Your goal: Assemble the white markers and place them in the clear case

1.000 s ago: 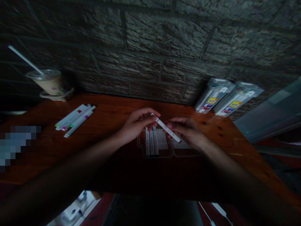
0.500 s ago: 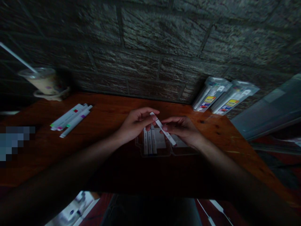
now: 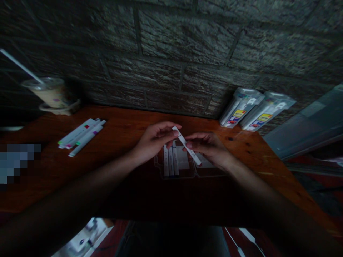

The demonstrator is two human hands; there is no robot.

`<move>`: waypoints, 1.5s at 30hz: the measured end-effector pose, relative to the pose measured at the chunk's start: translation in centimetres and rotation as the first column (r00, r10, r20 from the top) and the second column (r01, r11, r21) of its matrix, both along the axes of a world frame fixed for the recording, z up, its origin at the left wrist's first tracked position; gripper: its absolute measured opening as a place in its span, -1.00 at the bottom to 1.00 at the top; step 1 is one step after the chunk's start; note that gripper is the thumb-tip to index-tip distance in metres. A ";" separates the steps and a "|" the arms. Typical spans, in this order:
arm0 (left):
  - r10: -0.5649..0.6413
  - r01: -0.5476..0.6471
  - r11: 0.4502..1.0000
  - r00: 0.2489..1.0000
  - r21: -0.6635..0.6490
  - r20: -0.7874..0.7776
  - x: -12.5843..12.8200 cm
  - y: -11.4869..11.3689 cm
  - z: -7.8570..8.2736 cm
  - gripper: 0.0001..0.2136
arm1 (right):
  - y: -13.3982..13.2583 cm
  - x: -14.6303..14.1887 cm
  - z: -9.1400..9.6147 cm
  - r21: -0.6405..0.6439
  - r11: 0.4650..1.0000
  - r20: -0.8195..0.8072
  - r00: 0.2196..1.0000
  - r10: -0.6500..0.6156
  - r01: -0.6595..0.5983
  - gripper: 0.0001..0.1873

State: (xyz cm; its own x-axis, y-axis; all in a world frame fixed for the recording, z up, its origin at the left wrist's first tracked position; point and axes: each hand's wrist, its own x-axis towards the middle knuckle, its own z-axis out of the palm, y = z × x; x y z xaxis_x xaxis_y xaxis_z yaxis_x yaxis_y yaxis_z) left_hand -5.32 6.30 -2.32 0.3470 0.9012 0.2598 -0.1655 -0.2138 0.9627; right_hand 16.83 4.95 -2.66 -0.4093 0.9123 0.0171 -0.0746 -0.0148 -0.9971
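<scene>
A white marker (image 3: 193, 155) is held aslant between my two hands, above an open clear plastic case. My left hand (image 3: 158, 137) pinches its upper end, and my right hand (image 3: 207, 146) grips it around the middle with thumb and fingers. Beneath, the clear case (image 3: 189, 177) lies open on the table. White markers (image 3: 170, 162) stand side by side in its left half, their upper ends partly behind my left fingers. My right hand hides part of the case's other half.
Several loose white markers (image 3: 81, 135) with coloured ends lie at the left of the wooden table (image 3: 125, 117). Behind them stands a drink cup (image 3: 52, 93) with a straw. Two closed marker cases (image 3: 235, 112) stand at the back right, by the stone wall (image 3: 166, 43).
</scene>
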 end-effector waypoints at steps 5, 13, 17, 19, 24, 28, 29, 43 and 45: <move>0.004 -0.004 1.000 1.000 0.018 0.028 0.2 -0.4 0.3 -0.69 | 0.0 -0.1 -0.1 0.071 0.997 -0.001 1.000 0.011 -0.011 -0.76; 0.034 -0.028 0.985 0.999 0.173 -0.036 0.5 -1.6 0.5 -0.77 | -1.2 -0.8 0.0 0.538 0.839 0.157 0.969 -0.192 0.080 -0.84; 0.160 -0.083 0.886 0.978 0.456 -0.133 0.3 -2.2 0.3 -0.85 | -1.5 -0.7 0.0 0.699 0.714 0.236 0.929 -0.286 0.043 -0.84; 0.206 -0.067 0.792 0.965 0.607 -0.162 0.1 -2.5 0.2 -0.87 | -1.5 -0.5 -0.1 0.725 0.688 0.240 0.927 -0.290 0.028 -0.81; 0.228 -0.020 0.663 0.958 0.749 -0.176 -0.1 -2.7 0.3 -0.82 | -1.3 -0.1 -0.1 0.751 0.660 0.255 0.927 -0.276 -0.010 -0.73; 0.234 -0.012 0.631 0.956 0.775 -0.175 0.0 -2.9 0.6 -0.81 | -1.4 -0.2 0.1 0.768 0.641 0.254 0.924 -0.286 -0.013 -0.73; 0.231 -0.009 0.625 0.957 0.781 -0.174 0.0 -3.0 0.7 -0.81 | -1.4 -0.2 0.1 0.769 0.639 0.255 0.923 -0.288 -0.013 -0.73; 0.247 -0.020 0.617 0.954 0.787 -0.170 -0.1 -3.0 0.7 -0.82 | -1.5 -0.2 0.2 0.763 0.647 0.252 0.927 -0.277 -0.014 -0.74; 0.254 -0.031 0.638 0.952 0.769 -0.173 -0.1 -2.9 0.5 -0.81 | -1.6 -0.3 0.2 0.754 0.656 0.254 0.926 -0.280 -0.008 -0.75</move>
